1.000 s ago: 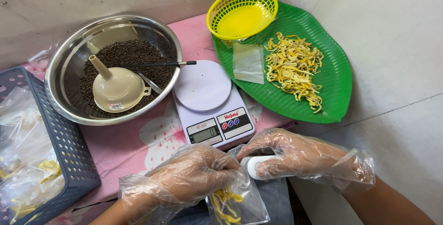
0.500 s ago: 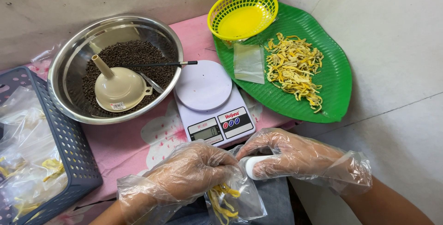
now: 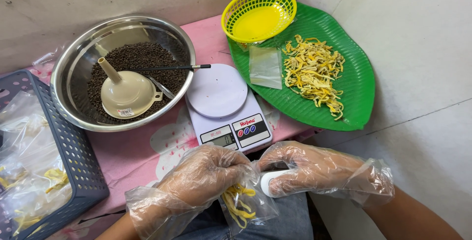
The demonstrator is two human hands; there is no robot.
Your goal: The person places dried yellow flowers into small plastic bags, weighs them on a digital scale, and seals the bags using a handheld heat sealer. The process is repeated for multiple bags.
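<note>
Both my hands wear loose clear plastic gloves and meet at the bottom of the head view. My left hand [image 3: 204,176] grips the top of a small clear bag [image 3: 243,205] holding yellow dried strips. My right hand [image 3: 309,168] is closed around a small white handheld device [image 3: 270,181] pressed against the bag's upper edge. Just above the hands sits a white digital kitchen scale [image 3: 223,105] with nothing on its round platform.
A steel bowl [image 3: 73,58] holds dark peppercorns, a beige funnel [image 3: 125,92] and a thin black stick. A green leaf-shaped tray [image 3: 354,87] carries loose yellow strips, an unfilled clear bag and a yellow basket [image 3: 258,14]. A dark crate [image 3: 78,166] of filled bags stands at left.
My hands and the bag stay in nearly the same place; the bag has shifted slightly under my fingers.
</note>
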